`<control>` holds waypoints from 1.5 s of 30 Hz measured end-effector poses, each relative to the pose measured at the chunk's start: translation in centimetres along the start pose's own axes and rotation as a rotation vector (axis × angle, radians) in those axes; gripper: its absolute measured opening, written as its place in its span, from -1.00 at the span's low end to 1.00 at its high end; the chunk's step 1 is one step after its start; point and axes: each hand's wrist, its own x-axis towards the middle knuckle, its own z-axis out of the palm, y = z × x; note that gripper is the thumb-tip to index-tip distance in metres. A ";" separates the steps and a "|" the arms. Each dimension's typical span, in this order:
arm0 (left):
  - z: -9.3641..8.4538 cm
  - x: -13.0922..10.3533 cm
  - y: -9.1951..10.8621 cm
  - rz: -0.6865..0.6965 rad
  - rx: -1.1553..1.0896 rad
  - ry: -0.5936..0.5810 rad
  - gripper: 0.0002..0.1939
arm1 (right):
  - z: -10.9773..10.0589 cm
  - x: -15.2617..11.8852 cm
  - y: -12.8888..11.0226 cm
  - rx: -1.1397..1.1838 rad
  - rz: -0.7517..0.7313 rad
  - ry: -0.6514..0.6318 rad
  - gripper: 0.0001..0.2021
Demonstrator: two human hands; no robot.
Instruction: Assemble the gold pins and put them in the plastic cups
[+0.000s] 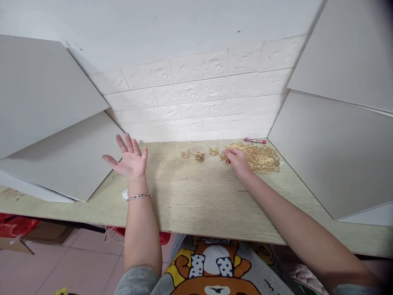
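My left hand (pixel 131 160) is raised over the left of the table, palm up and fingers spread, with nothing in it. My right hand (pixel 237 160) reaches to the left edge of a pile of thin gold-coloured rods (pixel 260 157). Its thumb and fingers are pinched together; whatever is between them is too small to make out. Just left of that hand stand three clear round containers with small gold-coloured pieces in them: a middle one (pixel 199 153), a left one (pixel 184 149) and a right one (pixel 214 148).
A red pen-like stick (pixel 254 141) lies behind the pile by the white brick-pattern wall (pixel 196 98). Grey-white boards lean at the left (pixel 61 155) and right (pixel 334 155) of the wooden table (pixel 196 205). One loose rod (pixel 242 191) lies nearer me.
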 end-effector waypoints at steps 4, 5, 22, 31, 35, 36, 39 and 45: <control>0.5 -0.1 0.3 -0.031 -0.011 -0.002 -0.39 | 0.1 0.0 0.2 0.002 0.001 -0.027 -0.73; 0.7 -0.2 0.3 -0.045 -0.020 -0.008 -0.38 | 0.1 0.0 0.2 -0.001 0.002 -0.032 -0.73; 0.6 0.1 0.5 -0.154 0.019 -0.117 -0.22 | 0.1 -0.1 0.0 -0.084 0.005 -0.082 -0.71; 0.6 0.0 0.5 -0.008 0.046 -0.028 -0.30 | 0.1 0.1 0.5 -0.126 -0.020 -0.108 -0.69; 0.1 0.6 0.7 0.004 0.062 0.032 -0.36 | 0.1 0.0 0.6 -0.158 -0.022 -0.118 -0.70; 0.1 0.8 0.9 -0.022 0.080 0.057 -0.36 | 0.1 -0.1 0.6 -0.166 -0.021 -0.121 -0.70; -0.5 0.8 2.0 -0.173 0.247 0.169 -0.37 | 0.1 -0.3 0.6 -0.188 -0.017 -0.127 -0.70; -5.7 -2.5 4.7 -0.302 1.055 0.199 -0.71 | 0.1 -0.5 0.7 -0.251 -0.014 -0.133 -0.69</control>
